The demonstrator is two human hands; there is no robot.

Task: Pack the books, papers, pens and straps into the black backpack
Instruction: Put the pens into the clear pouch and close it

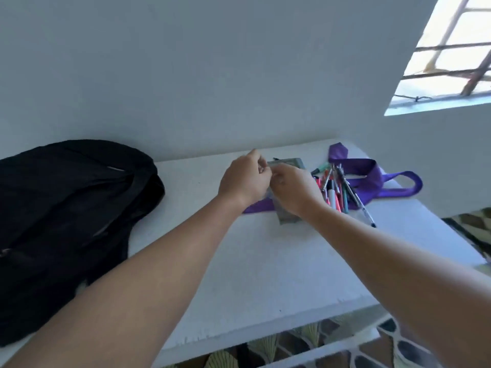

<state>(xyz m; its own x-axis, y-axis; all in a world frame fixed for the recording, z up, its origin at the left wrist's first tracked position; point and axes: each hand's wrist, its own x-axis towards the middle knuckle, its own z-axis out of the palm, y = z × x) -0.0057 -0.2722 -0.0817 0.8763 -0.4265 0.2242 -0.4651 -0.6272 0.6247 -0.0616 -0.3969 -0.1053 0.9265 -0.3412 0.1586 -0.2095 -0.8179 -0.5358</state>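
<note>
The black backpack (69, 208) lies slumped on the left of the white table (265, 261). Both hands meet at the table's far middle over a grey-green booklet or paper stack (288, 217). My left hand (245, 179) has its fingers curled and pinches the stack's upper edge. My right hand (295, 188) grips the stack from the right and hides most of it. A pile of several pens (337, 187) lies just right of my right hand. A purple strap (372, 179) loops behind and under the pens, and one end (257, 207) pokes out below my left wrist.
The table stands against a white wall (186, 75). A barred window (451, 54) is at the upper right. Patterned floor tiles (305, 341) show past the table's near and right edges.
</note>
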